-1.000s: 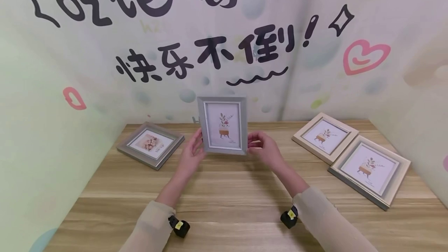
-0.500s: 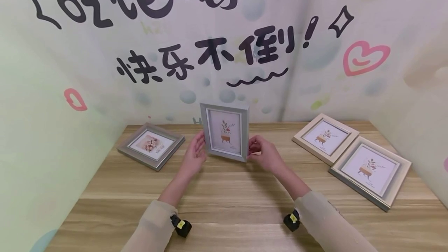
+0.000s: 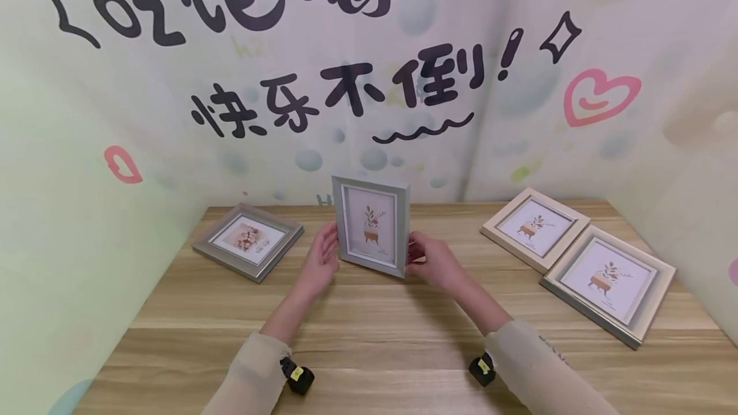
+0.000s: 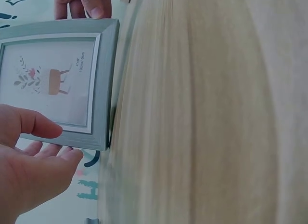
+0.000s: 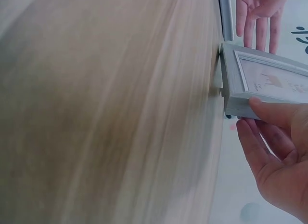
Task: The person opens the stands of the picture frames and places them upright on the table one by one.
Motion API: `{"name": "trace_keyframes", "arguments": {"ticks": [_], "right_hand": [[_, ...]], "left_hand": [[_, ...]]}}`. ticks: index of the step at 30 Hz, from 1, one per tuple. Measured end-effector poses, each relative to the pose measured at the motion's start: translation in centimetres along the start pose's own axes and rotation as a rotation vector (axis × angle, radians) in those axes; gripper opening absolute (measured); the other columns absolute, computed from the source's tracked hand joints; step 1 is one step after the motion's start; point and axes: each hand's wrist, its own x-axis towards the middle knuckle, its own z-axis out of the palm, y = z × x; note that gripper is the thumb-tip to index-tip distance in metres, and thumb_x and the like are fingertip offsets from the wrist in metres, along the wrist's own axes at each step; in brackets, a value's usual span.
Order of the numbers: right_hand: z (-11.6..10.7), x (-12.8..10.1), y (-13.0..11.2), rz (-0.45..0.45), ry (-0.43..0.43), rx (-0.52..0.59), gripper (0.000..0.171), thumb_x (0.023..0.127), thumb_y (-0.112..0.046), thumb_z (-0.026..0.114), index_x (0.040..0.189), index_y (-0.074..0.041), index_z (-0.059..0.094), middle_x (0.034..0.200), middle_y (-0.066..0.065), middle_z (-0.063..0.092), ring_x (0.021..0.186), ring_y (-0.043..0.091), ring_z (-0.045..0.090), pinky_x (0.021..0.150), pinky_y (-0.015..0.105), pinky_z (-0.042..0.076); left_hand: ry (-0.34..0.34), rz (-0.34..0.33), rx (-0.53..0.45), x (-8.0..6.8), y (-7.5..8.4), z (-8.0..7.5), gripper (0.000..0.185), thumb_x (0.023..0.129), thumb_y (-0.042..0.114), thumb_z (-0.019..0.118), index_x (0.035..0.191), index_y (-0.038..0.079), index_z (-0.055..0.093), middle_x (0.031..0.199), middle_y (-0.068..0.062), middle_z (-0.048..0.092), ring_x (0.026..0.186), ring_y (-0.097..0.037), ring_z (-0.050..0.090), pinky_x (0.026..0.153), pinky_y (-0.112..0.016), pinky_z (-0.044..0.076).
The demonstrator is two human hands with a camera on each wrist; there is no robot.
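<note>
Toward twelve o'clock on the table (image 3: 375, 357), the right hand (image 3: 435, 264) pinches the grey frame (image 3: 371, 226) at three; the left hand (image 3: 321, 260), fingers straight, guards nine. Level support both sides should prevent tipping.

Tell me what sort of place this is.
Perhaps a small booth or set: a wood-grain table closed in by pale printed walls, bold black lettering, and picture frames.

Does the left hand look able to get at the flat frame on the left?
Probably yes: only tabletop shows between the left hand and the flat frame, though it's beside the upright frame.
</note>
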Motion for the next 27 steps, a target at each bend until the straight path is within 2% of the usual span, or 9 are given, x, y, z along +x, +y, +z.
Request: {"name": "trace_keyframes", "arguments": {"ticks": [5, 9, 14, 20, 24, 27], "right_hand": [[0.4, -0.2, -0.3, 0.020, -0.023, -0.023, 0.048, 0.080, 0.006, 0.077, 0.124, 0.001, 0.059, 0.109, 0.017, 0.072, 0.098, 0.026, 0.070, 0.086, 0.038, 0.061], [0.9, -0.4, -0.6, 0.032, -0.085, -0.068, 0.056, 0.081, 0.003, 0.078, 0.132, 0.001, 0.055, 0.115, 0.016, 0.071, 0.101, 0.025, 0.069, 0.087, 0.036, 0.061], [1.4, -0.7, -1.0, -0.034, -0.140, -0.132, 0.061, 0.081, 0.000, 0.079, 0.135, 0.000, 0.052, 0.116, 0.017, 0.071, 0.101, 0.026, 0.070, 0.086, 0.035, 0.061], [1.9, -0.8, -1.2, -0.078, -0.149, -0.153, 0.061, 0.081, -0.002, 0.080, 0.136, 0.000, 0.053, 0.118, 0.017, 0.071, 0.102, 0.026, 0.071, 0.085, 0.034, 0.061], [2.0, -0.9, -1.3, -0.074, -0.146, -0.149, 0.061, 0.081, -0.003, 0.080, 0.135, 0.000, 0.053, 0.118, 0.017, 0.071, 0.101, 0.026, 0.071, 0.085, 0.035, 0.061], [2.1, -0.9, -1.5, -0.055, -0.154, -0.139, 0.062, 0.081, -0.004, 0.080, 0.137, -0.001, 0.053, 0.121, 0.017, 0.070, 0.102, 0.025, 0.071, 0.086, 0.035, 0.061]], "left_hand": [[-0.006, 0.014, 0.021, -0.2, 0.0, -0.1, 0.081, 0.082, -0.023, 0.043, 0.156, 0.002, 0.020, 0.162, -0.023, 0.025, 0.151, -0.041, 0.025, 0.125, -0.055, 0.019], [-0.005, 0.012, 0.037, -0.3, 0.0, -0.2, 0.079, 0.084, -0.020, 0.049, 0.155, 0.000, 0.022, 0.161, -0.025, 0.026, 0.150, -0.042, 0.025, 0.125, -0.054, 0.020], [0.004, 0.005, 0.046, -0.6, -0.2, -0.4, 0.077, 0.085, -0.016, 0.055, 0.154, -0.001, 0.023, 0.160, -0.026, 0.029, 0.149, -0.043, 0.027, 0.124, -0.054, 0.022], [0.002, 0.011, 0.065, -0.7, -0.3, -0.7, 0.076, 0.086, -0.014, 0.057, 0.154, -0.001, 0.025, 0.159, -0.026, 0.030, 0.149, -0.043, 0.028, 0.124, -0.054, 0.022], [0.024, 0.048, 0.123, -1.0, 0.2, -0.9, 0.081, 0.086, -0.010, 0.059, 0.156, 0.001, 0.020, 0.162, -0.023, 0.025, 0.150, -0.041, 0.025, 0.125, -0.054, 0.019], [0.110, 0.158, 0.272, -1.6, 1.1, -1.1, 0.082, 0.087, -0.004, 0.062, 0.157, 0.005, 0.021, 0.163, -0.019, 0.027, 0.150, -0.040, 0.027, 0.124, -0.055, 0.021]]}}
